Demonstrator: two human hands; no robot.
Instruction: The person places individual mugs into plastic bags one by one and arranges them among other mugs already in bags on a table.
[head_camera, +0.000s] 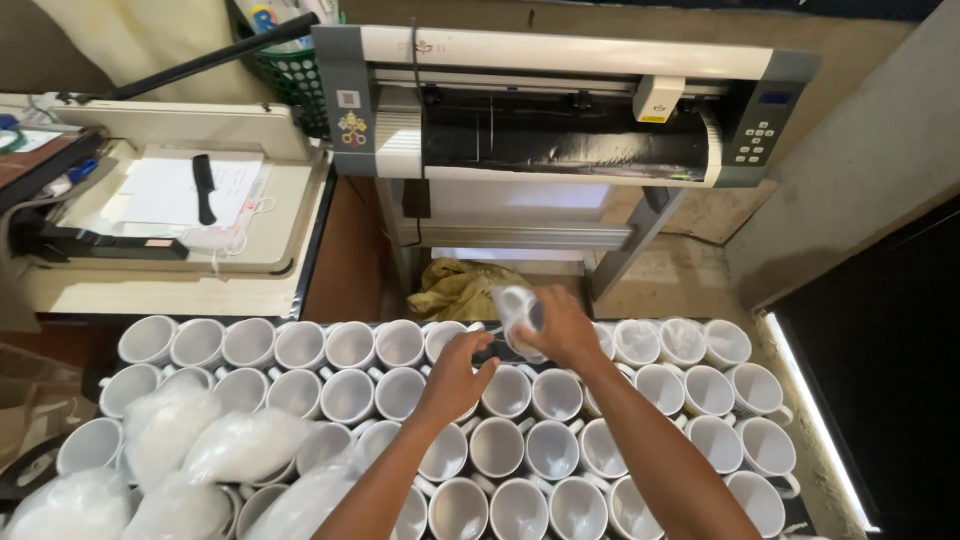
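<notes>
While the left hand (455, 375) hovers, the right hand (562, 328) holds a crumpled plastic bag (517, 315) upright.

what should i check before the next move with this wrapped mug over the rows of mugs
1. Right hand grips the plastic-wrapped mug: ok.
2. Left hand is close under the mug, fingers near the wrap: ok.
3. Whether the clear wrap is fully off the mug: cannot tell.
4. Rows of white mugs below stand upright, mouths up: ok.
5. Free gap among the mugs for setting one down: cannot tell.
6. Loose plastic bags lie over the mugs at lower left: not ok.
</notes>
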